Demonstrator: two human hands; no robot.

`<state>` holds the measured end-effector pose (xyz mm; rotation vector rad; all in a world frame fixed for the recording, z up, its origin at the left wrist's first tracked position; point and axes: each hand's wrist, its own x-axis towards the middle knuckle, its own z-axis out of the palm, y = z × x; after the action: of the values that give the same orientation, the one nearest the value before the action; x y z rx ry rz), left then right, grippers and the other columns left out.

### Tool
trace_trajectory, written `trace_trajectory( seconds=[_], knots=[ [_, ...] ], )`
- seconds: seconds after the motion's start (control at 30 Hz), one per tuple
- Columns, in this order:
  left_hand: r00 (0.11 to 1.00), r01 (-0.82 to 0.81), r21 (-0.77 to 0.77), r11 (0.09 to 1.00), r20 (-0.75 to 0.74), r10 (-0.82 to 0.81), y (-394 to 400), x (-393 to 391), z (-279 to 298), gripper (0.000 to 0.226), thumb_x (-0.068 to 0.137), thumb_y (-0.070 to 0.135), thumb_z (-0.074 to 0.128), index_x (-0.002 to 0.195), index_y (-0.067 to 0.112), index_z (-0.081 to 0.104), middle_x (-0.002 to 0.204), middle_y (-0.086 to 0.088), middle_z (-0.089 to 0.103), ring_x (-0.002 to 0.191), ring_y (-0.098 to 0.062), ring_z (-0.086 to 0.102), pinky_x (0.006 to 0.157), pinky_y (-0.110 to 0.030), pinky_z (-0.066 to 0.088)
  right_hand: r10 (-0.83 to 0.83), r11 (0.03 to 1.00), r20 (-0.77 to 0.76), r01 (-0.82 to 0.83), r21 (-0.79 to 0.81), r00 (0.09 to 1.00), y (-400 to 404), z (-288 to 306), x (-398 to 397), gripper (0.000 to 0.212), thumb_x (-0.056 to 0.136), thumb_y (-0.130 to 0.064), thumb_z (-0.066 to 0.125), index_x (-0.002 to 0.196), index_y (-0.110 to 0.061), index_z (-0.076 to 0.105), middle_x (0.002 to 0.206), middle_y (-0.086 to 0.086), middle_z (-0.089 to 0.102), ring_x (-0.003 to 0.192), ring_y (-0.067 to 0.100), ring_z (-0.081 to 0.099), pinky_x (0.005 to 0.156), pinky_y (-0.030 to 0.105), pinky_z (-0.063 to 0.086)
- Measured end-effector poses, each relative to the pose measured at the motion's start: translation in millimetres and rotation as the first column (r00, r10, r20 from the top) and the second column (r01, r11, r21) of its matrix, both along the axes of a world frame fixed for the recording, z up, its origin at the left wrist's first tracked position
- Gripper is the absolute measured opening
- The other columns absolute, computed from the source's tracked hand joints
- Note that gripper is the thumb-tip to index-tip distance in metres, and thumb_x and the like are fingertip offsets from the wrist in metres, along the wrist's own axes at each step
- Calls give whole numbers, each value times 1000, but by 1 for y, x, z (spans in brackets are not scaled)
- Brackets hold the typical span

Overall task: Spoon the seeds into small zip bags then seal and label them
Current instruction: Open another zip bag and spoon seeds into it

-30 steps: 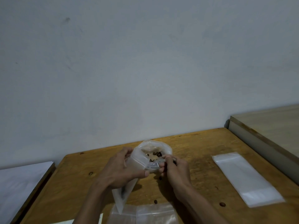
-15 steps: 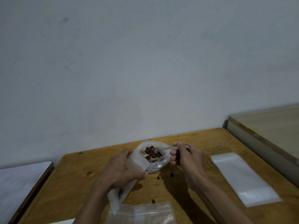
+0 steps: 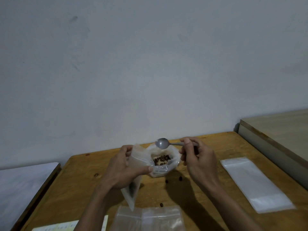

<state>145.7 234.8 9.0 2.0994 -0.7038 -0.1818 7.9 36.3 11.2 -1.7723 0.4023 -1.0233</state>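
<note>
1. Fingers (image 3: pixel 186 144) of the right hand (image 3: pixel 198 157) are curled round the handle of a small grey spoon (image 3: pixel 162 143). The spoon's round bowl looks empty.
2. The left hand (image 3: pixel 124 165) grips a small zip bag (image 3: pixel 133 177), thumb in front and fingers behind. The bag is thin, clear and soft, and it hangs down long and tilted.
3. Brown seeds (image 3: pixel 160 160) sit in an open plastic bag (image 3: pixel 171 164), crinkly and shiny, on the wooden table (image 3: pixel 80 185).
4. The spoon hangs just above the seeds, at their far side. Its handle runs sideways, away from the zip bag.
5. The right hand is nearer the seeds. I think the next move is to dip the spoon down and scoop.
6. A few round seeds lie loose on the table, nearer the person than the seed bag.
7. Flat clear bags (image 3: pixel 150 219) lie nearer still. A long flat bag (image 3: pixel 255 182) lies well to the right of the seeds.
</note>
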Motion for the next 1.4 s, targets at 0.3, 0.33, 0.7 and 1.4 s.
trace_trajectory(
  seconds=[0.3, 0.33, 0.7, 1.4],
  knots=[
    [992, -104, -270, 957, -91, 83, 6, -7, 23, 111, 38, 69, 88, 132, 32, 43, 126, 12, 57, 114, -11, 59, 84, -27, 54, -93, 995, -627, 50, -86, 774, -5, -33, 20, 51, 96, -51, 56, 139, -24, 54, 137, 6, 57, 123, 24, 56, 102, 45, 50],
    [992, -112, -276, 954, -94, 89, 5, -8, 25, 113, 38, 69, 88, 134, 31, 43, 127, 11, 56, 115, -12, 59, 86, -29, 56, -196, 975, -648, 74, -210, 736, -3, -30, 18, 58, 93, -56, 56, 143, -27, 49, 145, 6, 47, 133, 25, 44, 110, 48, 41],
    [977, -154, -358, 921, -192, 89, -7, -25, 47, 111, 45, 69, 86, 138, 25, 44, 120, 0, 63, 106, -19, 67, 87, -43, 61, 151, 929, -345, -252, -271, 926, 50, 33, 26, 14, 92, -37, 67, 90, -24, 72, 80, -14, 69, 75, 3, 64, 71, 34, 59],
    [978, -37, -520, 853, -195, -76, -12, -51, 47, 30, 75, 32, 76, 88, 6, 78, 89, -16, 76, 84, -28, 74, 75, -43, 64, 559, 811, -137, -504, 296, 818, 21, 57, 7, 18, 81, -24, 81, 89, -8, 79, 81, 4, 75, 75, 12, 69, 66, 24, 54]
  ],
)
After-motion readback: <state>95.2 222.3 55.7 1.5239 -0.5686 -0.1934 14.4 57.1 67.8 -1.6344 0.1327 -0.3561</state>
